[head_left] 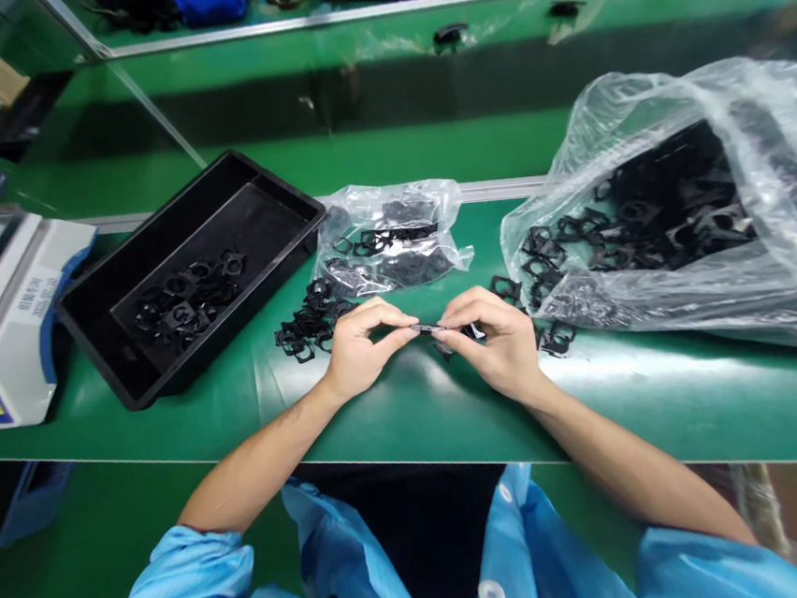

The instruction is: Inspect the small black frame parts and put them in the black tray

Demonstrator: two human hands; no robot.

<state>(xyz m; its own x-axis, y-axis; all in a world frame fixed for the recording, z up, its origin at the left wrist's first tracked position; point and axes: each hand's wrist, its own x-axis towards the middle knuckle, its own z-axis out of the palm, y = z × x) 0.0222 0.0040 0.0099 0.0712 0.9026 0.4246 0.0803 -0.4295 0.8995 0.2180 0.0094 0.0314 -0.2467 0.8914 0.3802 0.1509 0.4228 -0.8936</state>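
As the left hand [364, 345] and right hand [497, 336] meet over a green bench [206, 430], they share one small part [426, 328]

Seen from the wearer's own head, looking down, the part shows as a thin, dark sliver, nearly edge-on, in front of the body. The left thumb and fingertips pinch one end; the right thumb and fingertips pinch the other. Blue sleeves [205, 567] are pushed up both arms.

Beyond the left hand is a loose pile [312, 321] of black, open-framed pieces. Just behind it lies a small clear bag [461, 257] with more inside. Farther left, a black tray [242, 215] sits at a slant, pieces heaped toward its near end, beside a white and blue machine [9, 318]. To the right, a big clear bag [708, 293] lies with its mouth toward the hands, full of similar pieces; a few have spilled near the right hand.

The step in hand appears to be close fingertip work on a single part; whether it is being checked, bent or fitted cannot be told. The next move seems to call for a light, steady pinch from one hand while the other frees its end.
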